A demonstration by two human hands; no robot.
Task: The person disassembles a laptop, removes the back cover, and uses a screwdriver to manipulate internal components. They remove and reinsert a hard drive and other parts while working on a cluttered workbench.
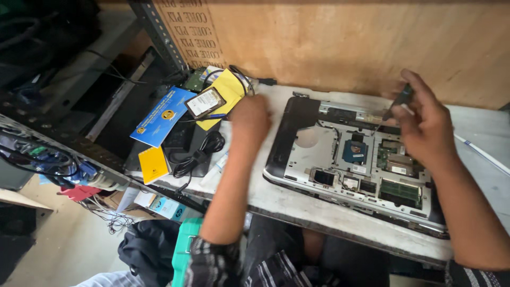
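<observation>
An opened laptop base (297, 139) lies on the white worktop (297, 204), its circuit board, memory module (401, 190) and processor (355, 151) exposed. My right hand (425, 125) holds a dark screwdriver (397, 103) with the tip angled down at the laptop's far edge. My left hand (249, 119) is closed in a loose fist on the worktop just left of the laptop, near a yellow paper; whether it grips anything is hidden.
A hard drive (205, 102) rests on a yellow paper (227, 91) beside a blue card (161, 117), a small yellow packet (153, 165) and a black coiled cable (199, 154). Metal shelving (159, 34) with tangled cables (48, 162) stands left; a wooden board (345, 42) backs the worktop.
</observation>
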